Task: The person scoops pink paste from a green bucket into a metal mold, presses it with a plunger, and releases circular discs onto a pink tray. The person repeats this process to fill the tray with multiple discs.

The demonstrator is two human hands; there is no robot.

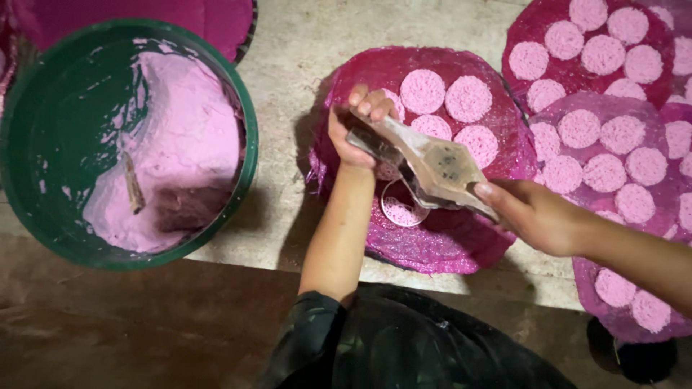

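1. Left hand [355,128] clenched round the far end of a flat, batter-smeared scraper tool [425,167], fingers curled over its top edge
2. Right hand [535,214] grasping the near, narrower end of the same scraper tool, thumb laid along its edge
3. Scraper tool held tilted between both hands, above the nearest magenta woven tray [440,248], its widest part over the tray's middle
4. Directly under the tool, a round ring mould [401,207] resting on the tray, a thin pink layer inside; partly hidden by the tool
5. Further back on that tray, four pink lacy discs [422,91] lying just beside one another, none overlapping
6. To the right, more magenta trays [525,18] overlapping each other, crowded with the same pink discs
7. To the left, well apart from the hands, a green bucket [249,155] partly filled with pink batter [189,137], a stick [132,184] standing in it
8. Trays and bucket set on a pale stone slab [303,50], dark bare ground [130,324] nearer the person
9. Dark sleeve [310,324] bunched at the left elbow
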